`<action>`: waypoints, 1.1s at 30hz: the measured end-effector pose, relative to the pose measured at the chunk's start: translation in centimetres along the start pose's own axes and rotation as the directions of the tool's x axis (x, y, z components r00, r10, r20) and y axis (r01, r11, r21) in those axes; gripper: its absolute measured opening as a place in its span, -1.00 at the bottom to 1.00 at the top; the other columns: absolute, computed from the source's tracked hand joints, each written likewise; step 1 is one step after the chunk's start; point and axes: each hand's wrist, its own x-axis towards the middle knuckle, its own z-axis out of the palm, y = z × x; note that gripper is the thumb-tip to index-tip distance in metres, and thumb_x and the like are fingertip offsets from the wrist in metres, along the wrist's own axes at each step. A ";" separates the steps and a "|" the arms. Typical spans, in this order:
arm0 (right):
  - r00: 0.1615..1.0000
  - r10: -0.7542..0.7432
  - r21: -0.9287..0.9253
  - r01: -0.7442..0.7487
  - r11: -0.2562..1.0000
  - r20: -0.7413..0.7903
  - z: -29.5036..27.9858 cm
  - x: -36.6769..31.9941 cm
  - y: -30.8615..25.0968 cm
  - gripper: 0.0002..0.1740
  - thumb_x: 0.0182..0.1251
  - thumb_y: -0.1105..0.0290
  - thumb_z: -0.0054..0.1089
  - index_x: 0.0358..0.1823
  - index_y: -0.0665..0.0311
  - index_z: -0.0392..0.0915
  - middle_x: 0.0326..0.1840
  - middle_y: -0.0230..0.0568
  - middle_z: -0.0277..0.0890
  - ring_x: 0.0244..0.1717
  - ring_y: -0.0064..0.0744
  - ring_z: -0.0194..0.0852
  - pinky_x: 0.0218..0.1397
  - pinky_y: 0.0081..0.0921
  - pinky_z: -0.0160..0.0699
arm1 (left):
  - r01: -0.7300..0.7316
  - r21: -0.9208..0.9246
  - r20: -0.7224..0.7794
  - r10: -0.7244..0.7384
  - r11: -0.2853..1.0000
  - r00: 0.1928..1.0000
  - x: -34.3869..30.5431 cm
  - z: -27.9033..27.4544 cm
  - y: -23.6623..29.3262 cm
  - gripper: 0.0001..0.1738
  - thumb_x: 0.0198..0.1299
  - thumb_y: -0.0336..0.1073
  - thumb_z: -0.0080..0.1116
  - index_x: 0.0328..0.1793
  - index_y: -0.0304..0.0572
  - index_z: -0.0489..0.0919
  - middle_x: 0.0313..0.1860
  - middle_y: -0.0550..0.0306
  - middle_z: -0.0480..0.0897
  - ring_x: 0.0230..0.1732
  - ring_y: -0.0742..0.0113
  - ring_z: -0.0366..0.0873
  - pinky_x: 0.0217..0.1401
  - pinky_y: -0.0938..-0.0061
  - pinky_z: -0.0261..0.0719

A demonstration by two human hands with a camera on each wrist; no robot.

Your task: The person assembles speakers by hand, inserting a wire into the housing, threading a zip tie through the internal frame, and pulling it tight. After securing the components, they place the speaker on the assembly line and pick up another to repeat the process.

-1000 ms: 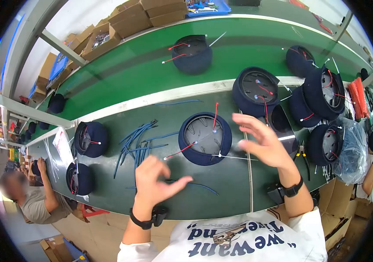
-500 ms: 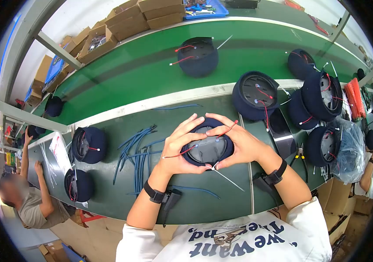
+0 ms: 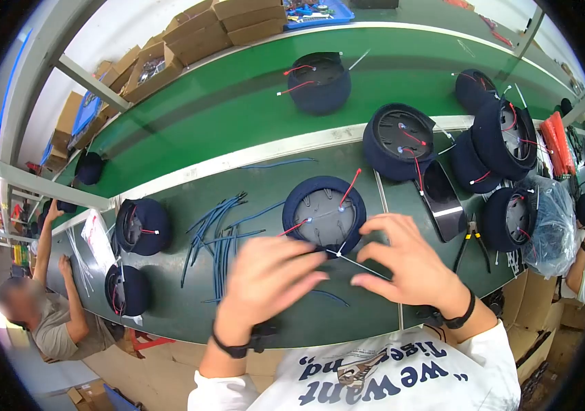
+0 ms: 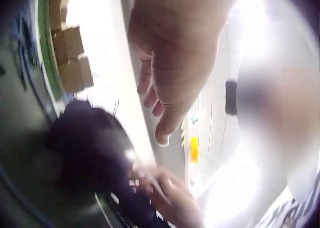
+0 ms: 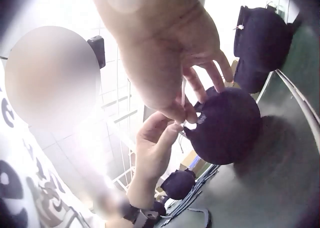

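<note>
A dark blue padded cap-like piece lies on the dark green table, its grey inner shell facing up with two red leads. From its near edge a white cable tie points toward the lower right. My left hand, blurred, has its fingers extended by the near left edge. My right hand is at the right, thumb and forefinger apart on either side of the tie. In the right wrist view the left thumb and right fingers come close together beside the dark piece.
Blue tubes lie left of the piece, with two similar dark pieces beyond. At the right are a black tray, yellow-and-black pliers, several more dark pieces and a plastic bag. A person works at the far left.
Both hands came in and gripped the sides of the piece, then let go and moved to its near edge. The black tray has shifted slightly and turned upright.
</note>
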 end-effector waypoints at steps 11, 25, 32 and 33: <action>0.998 0.048 0.452 -0.057 0.890 0.030 1.1 -2.3 3.1 -0.79 0.50 0.40 0.34 -0.28 0.38 0.56 0.21 0.02 0.55 0.27 0.19 0.64 0.32 -0.17 0.63 | -0.091 0.079 -0.057 0.095 0.993 0.994 -0.5 6.7 -3.0 -0.71 -0.03 -0.23 0.66 -0.13 0.13 0.85 -0.09 0.23 0.56 0.03 0.13 0.49 0.16 0.16 0.39; 0.931 0.363 0.892 -0.132 0.432 -0.037 6.4 6.0 7.0 -0.69 0.53 0.44 0.33 -0.06 0.19 0.27 0.17 -0.30 0.40 0.16 -0.54 0.46 0.25 -0.46 0.52 | 0.388 -0.161 0.174 -0.361 0.907 0.916 -0.6 3.3 -5.5 0.32 -0.40 0.02 0.87 0.57 -0.21 0.39 0.55 -0.23 0.43 0.53 -0.14 0.45 0.55 0.09 0.46; 0.946 0.320 0.903 -0.092 0.419 -0.052 8.6 5.7 8.4 -0.34 0.37 0.27 0.46 0.35 0.21 0.26 0.49 -0.13 0.25 0.53 -0.23 0.24 0.60 -0.29 0.21 | 0.291 -0.347 0.114 -0.268 0.892 0.957 -1.0 6.5 -7.6 0.61 -0.56 0.07 0.90 0.73 -0.18 0.19 0.68 -0.29 0.28 0.68 -0.27 0.28 0.70 -0.05 0.32; 0.968 0.249 0.934 -0.098 0.345 0.009 7.5 4.9 9.1 -0.16 0.32 0.26 0.51 0.50 0.22 0.19 0.60 -0.10 0.18 0.63 -0.17 0.17 0.67 -0.26 0.15 | 0.323 -0.369 0.127 -0.297 0.871 0.946 -1.2 6.6 -7.6 0.61 -0.55 0.07 0.89 0.73 -0.18 0.19 0.68 -0.30 0.28 0.68 -0.27 0.29 0.70 -0.05 0.33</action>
